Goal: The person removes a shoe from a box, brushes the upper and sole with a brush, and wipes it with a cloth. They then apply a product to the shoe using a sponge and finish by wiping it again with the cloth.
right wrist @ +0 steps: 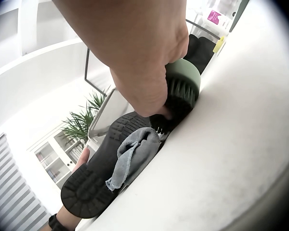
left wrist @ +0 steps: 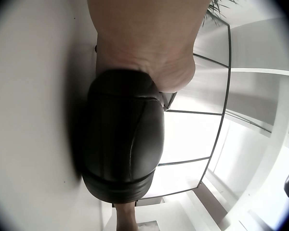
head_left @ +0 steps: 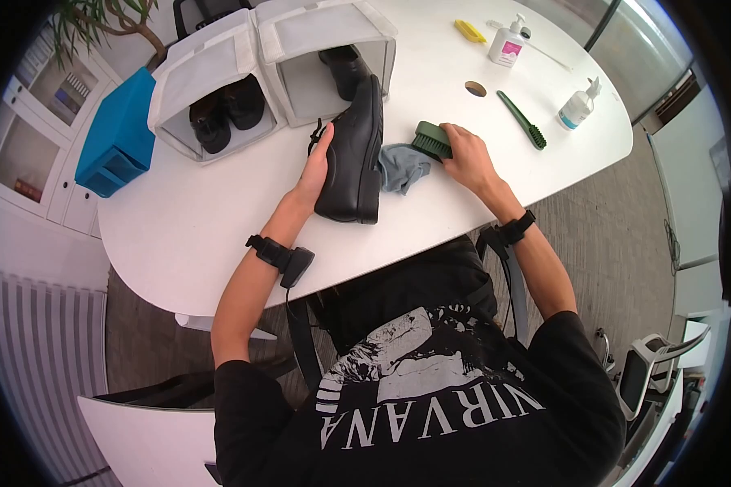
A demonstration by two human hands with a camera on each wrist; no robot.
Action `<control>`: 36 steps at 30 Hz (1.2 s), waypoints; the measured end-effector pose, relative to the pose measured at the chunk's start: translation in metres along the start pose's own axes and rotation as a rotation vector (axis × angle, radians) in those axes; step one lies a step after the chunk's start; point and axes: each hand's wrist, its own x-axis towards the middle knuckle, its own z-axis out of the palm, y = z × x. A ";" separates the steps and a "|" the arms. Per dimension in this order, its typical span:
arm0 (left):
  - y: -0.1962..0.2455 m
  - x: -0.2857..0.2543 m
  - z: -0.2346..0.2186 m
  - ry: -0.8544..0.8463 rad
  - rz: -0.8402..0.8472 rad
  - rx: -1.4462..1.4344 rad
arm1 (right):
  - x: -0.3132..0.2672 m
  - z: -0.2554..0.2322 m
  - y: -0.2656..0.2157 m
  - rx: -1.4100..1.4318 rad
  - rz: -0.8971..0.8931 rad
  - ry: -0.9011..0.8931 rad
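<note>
A black leather shoe [head_left: 349, 166] lies on its side on the white table, its treaded sole [right wrist: 86, 190] turned toward the right hand. My left hand [head_left: 310, 174] holds it at the laced opening, most of the fingers hidden behind the upper. In the left wrist view the shoe's heel [left wrist: 125, 139] shows below the palm. My right hand [head_left: 469, 158] grips a green scrub brush [head_left: 432, 140], whose dark bristles [right wrist: 182, 91] show in the right wrist view. A crumpled grey-blue cloth [head_left: 404, 169] sits between the brush and the sole.
Two white shoe boxes stand open behind, one with a pair of black shoes [head_left: 227, 114], the other with a single shoe [head_left: 345, 69]. A blue box [head_left: 120, 134] is at left. At right are a green long-handled brush [head_left: 522, 120], a spray bottle [head_left: 578, 105], and a pump bottle [head_left: 508, 45].
</note>
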 end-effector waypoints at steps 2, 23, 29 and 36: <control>0.001 -0.001 0.003 0.009 -0.005 -0.003 | -0.001 0.000 0.000 0.009 -0.003 0.021; 0.002 -0.003 0.005 0.008 -0.003 -0.007 | 0.002 -0.013 0.003 0.124 0.209 -0.041; 0.000 -0.001 0.000 0.000 -0.026 -0.029 | 0.001 -0.022 -0.007 0.235 0.235 -0.134; -0.003 0.003 -0.003 0.016 0.011 -0.050 | -0.004 -0.022 -0.025 0.036 0.177 -0.130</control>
